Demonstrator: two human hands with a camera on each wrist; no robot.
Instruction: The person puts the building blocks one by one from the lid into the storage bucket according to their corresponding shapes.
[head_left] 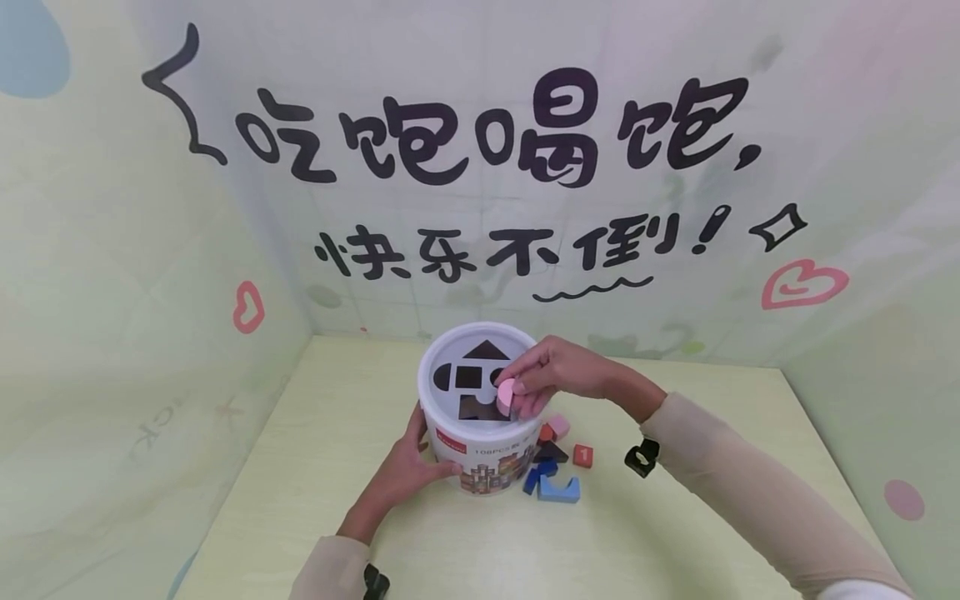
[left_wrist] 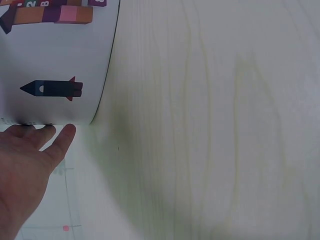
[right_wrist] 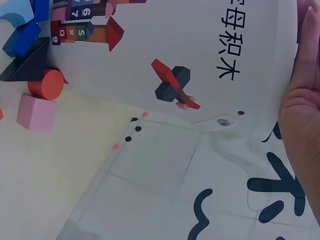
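A white bucket (head_left: 483, 450) stands upright, its lid (head_left: 427, 367) cut with dark shaped holes: a triangle, a square, a half circle and others. My left hand (head_left: 405, 471) holds its left side, thumb on the front wall and fingers round the side. The left wrist view shows that hand (left_wrist: 25, 165) against the printed wall. Above the lid's right part, my right hand (head_left: 551, 375) pinches a pink round-edged toy block (head_left: 506, 397) between thumb and fingers. It hides part of the right holes. In the right wrist view only part of the right hand (right_wrist: 302, 100) appears, and the pink block is hidden.
Right of the bucket lie loose blocks: a light-blue arch (head_left: 558, 490), dark-blue blocks (head_left: 547, 469), a dark triangle (head_left: 551, 452), a red block (head_left: 582, 455), a red cylinder (right_wrist: 46, 84) and a pink block (right_wrist: 37, 112). Printed cloth walls (head_left: 480, 300) surround the pale table (head_left: 300, 450).
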